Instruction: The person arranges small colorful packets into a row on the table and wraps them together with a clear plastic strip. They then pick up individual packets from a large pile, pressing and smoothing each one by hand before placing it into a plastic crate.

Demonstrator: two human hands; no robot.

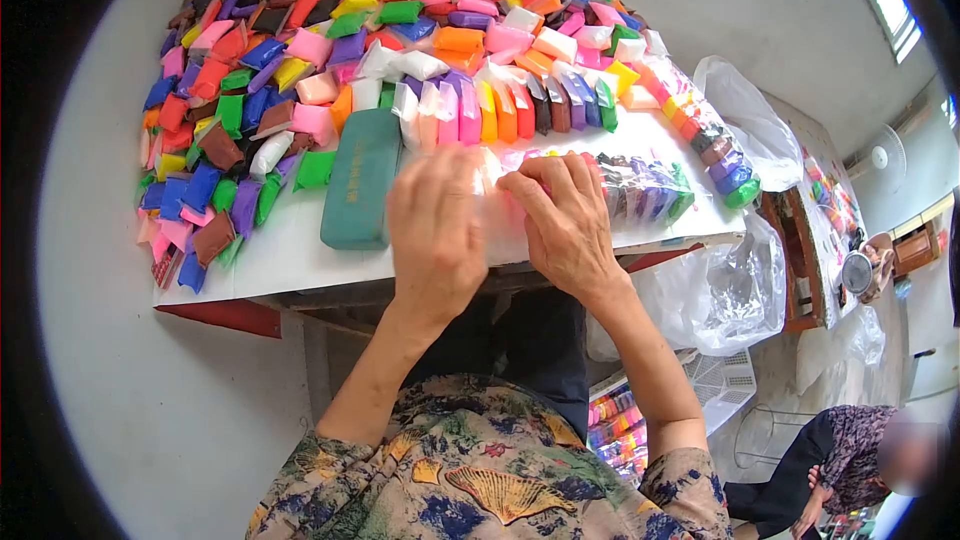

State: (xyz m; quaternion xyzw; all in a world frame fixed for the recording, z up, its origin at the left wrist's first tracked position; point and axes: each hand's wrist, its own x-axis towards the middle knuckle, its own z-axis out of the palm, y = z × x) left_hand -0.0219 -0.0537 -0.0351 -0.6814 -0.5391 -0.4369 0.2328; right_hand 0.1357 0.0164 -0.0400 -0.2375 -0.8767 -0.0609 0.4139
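Near the table's front edge lies a clear plastic bag with a row of small coloured packets inside. My right hand rests on its left part, fingers curled and closed on the plastic. Just left of the bag's end is my left hand, smeared by motion, so its grip does not show. Behind both hands, a row of small coloured packets stands on edge, running from white through pink, orange, black and purple to green. A green oblong case sits beside my left hand.
A large heap of coloured packets covers the back and left of the white table. Another filled bag lies at the right edge. Clear plastic bags hang there. A seated person is at lower right.
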